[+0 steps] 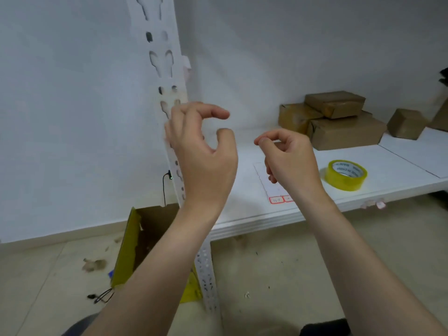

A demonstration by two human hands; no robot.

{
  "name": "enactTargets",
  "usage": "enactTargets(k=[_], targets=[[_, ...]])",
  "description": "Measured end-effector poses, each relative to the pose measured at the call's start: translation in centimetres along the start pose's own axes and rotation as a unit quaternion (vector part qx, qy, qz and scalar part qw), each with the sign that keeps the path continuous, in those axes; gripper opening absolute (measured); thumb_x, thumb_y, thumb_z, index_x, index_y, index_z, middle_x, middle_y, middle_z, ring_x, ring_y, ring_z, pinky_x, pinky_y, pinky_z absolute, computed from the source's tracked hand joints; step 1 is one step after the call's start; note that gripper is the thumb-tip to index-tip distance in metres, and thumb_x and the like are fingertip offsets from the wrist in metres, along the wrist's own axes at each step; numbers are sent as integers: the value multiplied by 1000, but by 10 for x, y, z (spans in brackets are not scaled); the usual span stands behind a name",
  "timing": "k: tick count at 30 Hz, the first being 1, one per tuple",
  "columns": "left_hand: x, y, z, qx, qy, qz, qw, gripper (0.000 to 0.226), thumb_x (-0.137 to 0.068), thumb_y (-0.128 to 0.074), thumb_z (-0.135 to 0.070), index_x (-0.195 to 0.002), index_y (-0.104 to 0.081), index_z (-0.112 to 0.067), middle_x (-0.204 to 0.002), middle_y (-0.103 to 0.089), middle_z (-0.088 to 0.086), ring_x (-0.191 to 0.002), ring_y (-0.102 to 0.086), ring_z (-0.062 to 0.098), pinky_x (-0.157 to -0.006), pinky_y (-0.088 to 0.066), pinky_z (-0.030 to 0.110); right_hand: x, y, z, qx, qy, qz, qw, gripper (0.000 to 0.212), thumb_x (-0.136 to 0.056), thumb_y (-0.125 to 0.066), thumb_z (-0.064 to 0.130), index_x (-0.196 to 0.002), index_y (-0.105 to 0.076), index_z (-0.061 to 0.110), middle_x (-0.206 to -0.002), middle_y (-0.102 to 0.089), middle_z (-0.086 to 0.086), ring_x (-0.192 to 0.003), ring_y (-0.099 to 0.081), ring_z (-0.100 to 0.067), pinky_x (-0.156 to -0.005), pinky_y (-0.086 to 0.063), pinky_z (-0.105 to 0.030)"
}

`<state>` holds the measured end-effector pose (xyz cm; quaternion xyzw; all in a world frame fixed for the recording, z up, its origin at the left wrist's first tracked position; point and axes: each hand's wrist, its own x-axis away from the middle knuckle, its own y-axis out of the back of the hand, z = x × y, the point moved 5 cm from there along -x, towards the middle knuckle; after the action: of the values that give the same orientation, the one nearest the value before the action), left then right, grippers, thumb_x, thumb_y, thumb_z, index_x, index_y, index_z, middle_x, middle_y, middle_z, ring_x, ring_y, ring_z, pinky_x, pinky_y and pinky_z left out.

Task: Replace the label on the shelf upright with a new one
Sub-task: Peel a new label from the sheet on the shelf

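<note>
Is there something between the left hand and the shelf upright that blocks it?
Nothing visible blocks it. The left hand is open, right in front of the shelf upright. The tape roll and label sheet lie aside on the shelf.

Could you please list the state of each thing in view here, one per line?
Left hand: raised by the shelf upright, fingers curled, empty.
Right hand: thumb and forefinger pinched; anything held is too small to tell.
Label sheet: flat on the shelf board, two red-edged labels at its front end.
Tape roll: lying flat on the board.
Cardboard boxes: closed, stacked.
Floor carton: open.
</note>
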<state>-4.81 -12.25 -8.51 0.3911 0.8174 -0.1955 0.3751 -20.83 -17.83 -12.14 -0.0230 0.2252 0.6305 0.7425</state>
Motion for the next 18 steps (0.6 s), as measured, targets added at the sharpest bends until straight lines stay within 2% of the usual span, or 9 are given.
enactTargets(k=[2,4,7,9,11,13,14,16,18], targets=[[12,-27,7,7,35,95,995,26,-82,-54,-5,-90,-60,-29,-103,-60,-8,-102,-58,11,-82,-51,28,-3,14,-23,54,-16,2,998,18,-96,-59,22,-88,-74,23,-50,-61,3,-42,-53,-9,-43,-48,-26],[25,-54,25,11,117,187,975,28,-86,-55,-4,-93,-64,-30,-107,-66,-9,-103,-60,8,-79,-47,19,-8,28,-48,96,-43,6,994,18,-95,-59,24,-86,-74,23,-56,-65,2,-41,-56,-7,-44,-49,-25],[47,-88,64,-18,236,285,929,34,-94,-48,0,-102,-68,-26,-103,-66,-17,-97,-60,1,-72,-42,14,-12,41,-87,147,-83,18,985,16,-90,-60,28,-79,-73,25,-59,-69,2,-49,-62,-14,-56,-60,-38],[61,-104,87,-44,275,332,901,37,-97,-43,1,-107,-69,-22,-107,-67,-13,-104,-61,6,-77,-43,14,-13,45,-110,199,-99,42,974,15,-85,-59,32,-78,-72,29,-66,-71,5,-64,-68,-21,-66,-64,-46],[77,-114,107,-66,297,366,879,37,-96,-41,1,-108,-68,-23,-112,-68,-8,-113,-63,13,-87,-47,22,-12,45,-128,220,-114,63,967,14,-85,-60,34,-83,-73,31,-79,-74,8,-80,-72,-21,-75,-65,-47],[89,-119,123,-82,317,385,863,36,-96,-43,-1,-108,-69,-23,-114,-69,-6,-116,-63,16,-94,-49,28,-13,41,-138,251,-112,83,958,17,-88,-61,28,-97,-75,31,-101,-76,9,-102,-70,-20,-90,-60,-42],[93,-120,130,-86,325,389,858,34,-97,-45,-2,-108,-69,-23,-115,-70,-5,-115,-64,17,-96,-49,29,-14,38,-142,274,-106,99,951,26,-89,-60,24,-110,-73,31,-117,-74,7,-115,-65,-21,-100,-55,-40],[97,-120,139,-85,339,388,853,31,-97,-48,-4,-108,-70,-22,-115,-70,-4,-113,-64,17,-97,-49,28,-13,33,-150,314,-124,142,930,47,-92,-56,17,-136,-59,31,-141,-59,2,-134,-47,-28,-111,-43,-42],[100,-120,149,-80,349,383,851,26,-99,-50,-8,-110,-69,-21,-114,-71,-3,-109,-65,17,-96,-50,30,-12,32,-162,366,-161,179,899,61,-92,-51,13,-149,-42,32,-149,-47,-2,-141,-31,-33,-115,-34,-47]])
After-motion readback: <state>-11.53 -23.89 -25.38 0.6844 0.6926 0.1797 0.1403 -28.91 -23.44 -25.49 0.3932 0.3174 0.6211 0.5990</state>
